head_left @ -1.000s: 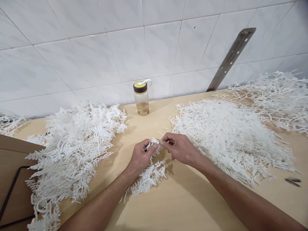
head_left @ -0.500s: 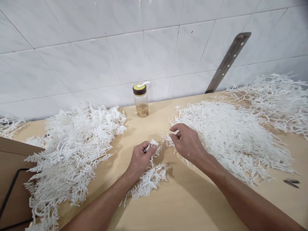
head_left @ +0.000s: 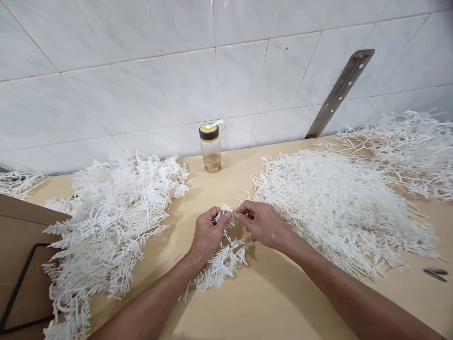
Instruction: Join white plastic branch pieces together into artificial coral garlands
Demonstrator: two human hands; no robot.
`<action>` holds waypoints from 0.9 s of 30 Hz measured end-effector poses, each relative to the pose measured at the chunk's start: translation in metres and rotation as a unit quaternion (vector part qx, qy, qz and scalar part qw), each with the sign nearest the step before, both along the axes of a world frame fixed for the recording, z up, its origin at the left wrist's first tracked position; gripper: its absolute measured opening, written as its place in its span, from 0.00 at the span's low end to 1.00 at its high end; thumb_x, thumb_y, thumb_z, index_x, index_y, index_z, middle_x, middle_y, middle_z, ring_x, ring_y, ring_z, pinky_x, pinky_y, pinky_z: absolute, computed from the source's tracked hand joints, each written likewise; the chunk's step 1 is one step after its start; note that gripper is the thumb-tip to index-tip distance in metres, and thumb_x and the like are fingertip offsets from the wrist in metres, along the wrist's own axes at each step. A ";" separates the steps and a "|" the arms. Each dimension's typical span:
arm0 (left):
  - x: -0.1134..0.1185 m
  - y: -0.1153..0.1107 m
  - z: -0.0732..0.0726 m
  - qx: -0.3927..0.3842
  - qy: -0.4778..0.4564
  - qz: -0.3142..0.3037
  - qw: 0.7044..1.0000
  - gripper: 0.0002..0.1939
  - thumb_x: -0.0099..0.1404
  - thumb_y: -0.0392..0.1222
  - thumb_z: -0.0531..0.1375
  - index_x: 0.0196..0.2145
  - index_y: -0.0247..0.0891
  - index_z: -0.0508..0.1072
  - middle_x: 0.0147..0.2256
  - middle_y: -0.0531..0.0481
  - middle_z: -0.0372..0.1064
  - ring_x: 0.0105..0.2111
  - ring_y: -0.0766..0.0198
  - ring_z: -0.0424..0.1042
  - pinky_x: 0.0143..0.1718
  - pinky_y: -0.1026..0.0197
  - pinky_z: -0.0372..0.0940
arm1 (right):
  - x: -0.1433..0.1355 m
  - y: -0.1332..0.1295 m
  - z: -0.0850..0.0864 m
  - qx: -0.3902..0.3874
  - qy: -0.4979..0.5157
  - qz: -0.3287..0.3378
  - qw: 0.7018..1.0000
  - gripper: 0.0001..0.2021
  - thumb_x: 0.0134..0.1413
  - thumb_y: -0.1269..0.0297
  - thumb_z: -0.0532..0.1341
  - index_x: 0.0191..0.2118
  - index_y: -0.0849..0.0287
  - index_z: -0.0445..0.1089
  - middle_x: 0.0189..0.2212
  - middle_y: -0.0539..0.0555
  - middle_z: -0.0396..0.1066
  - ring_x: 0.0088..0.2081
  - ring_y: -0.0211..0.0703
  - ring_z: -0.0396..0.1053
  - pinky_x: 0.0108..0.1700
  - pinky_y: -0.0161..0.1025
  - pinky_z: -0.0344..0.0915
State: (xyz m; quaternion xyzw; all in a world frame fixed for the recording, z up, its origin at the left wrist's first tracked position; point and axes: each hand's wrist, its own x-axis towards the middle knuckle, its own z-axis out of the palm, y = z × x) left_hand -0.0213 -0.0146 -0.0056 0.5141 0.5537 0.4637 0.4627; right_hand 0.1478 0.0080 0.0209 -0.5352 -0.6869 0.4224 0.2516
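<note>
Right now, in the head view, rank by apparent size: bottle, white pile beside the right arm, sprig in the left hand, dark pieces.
White pile
Sprig and bottle: too alike to rank; sprig partly hidden
Dark pieces

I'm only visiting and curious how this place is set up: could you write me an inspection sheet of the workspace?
Surface: light wood-coloured table.
Job's things: white sprig in front; left pile and right pile of white branching pieces.
Clutter: bottle upright, part-filled; small dark item at right, unclear what.
Hands: left hand grips the sprig; right hand has fingertips at its edge, grip unclear.
Cables: nothing seen.
Surroundings: tiled wall, metal strip against it, brown panel at left.
</note>
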 end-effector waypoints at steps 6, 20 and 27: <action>0.000 0.000 0.006 -0.049 -0.059 -0.002 0.997 0.17 0.57 0.54 0.65 0.31 0.34 0.75 0.24 0.53 0.67 0.23 0.68 0.62 0.26 0.66 0.59 | 0.002 0.004 -0.001 0.020 -0.009 -0.004 1.000 0.10 0.57 0.60 0.56 0.29 0.58 0.68 0.24 0.48 0.68 0.19 0.34 0.64 0.24 0.33 0.61; -0.004 0.003 -0.005 0.049 0.042 -0.005 0.998 0.15 0.65 0.51 0.58 0.28 0.38 0.65 0.24 0.57 0.57 0.25 0.68 0.56 0.29 0.65 0.55 | 0.002 -0.002 0.004 0.029 -0.016 0.014 0.999 0.06 0.55 0.64 0.57 0.30 0.58 0.68 0.24 0.48 0.69 0.22 0.35 0.63 0.23 0.33 0.60; -0.004 0.002 -0.004 0.050 0.058 -0.031 0.997 0.13 0.66 0.49 0.58 0.30 0.37 0.67 0.25 0.56 0.59 0.27 0.67 0.57 0.30 0.65 0.55 | 0.006 0.001 0.008 -0.040 0.052 0.012 0.998 0.14 0.59 0.53 0.58 0.40 0.59 0.71 0.30 0.50 0.71 0.17 0.33 0.66 0.20 0.34 0.65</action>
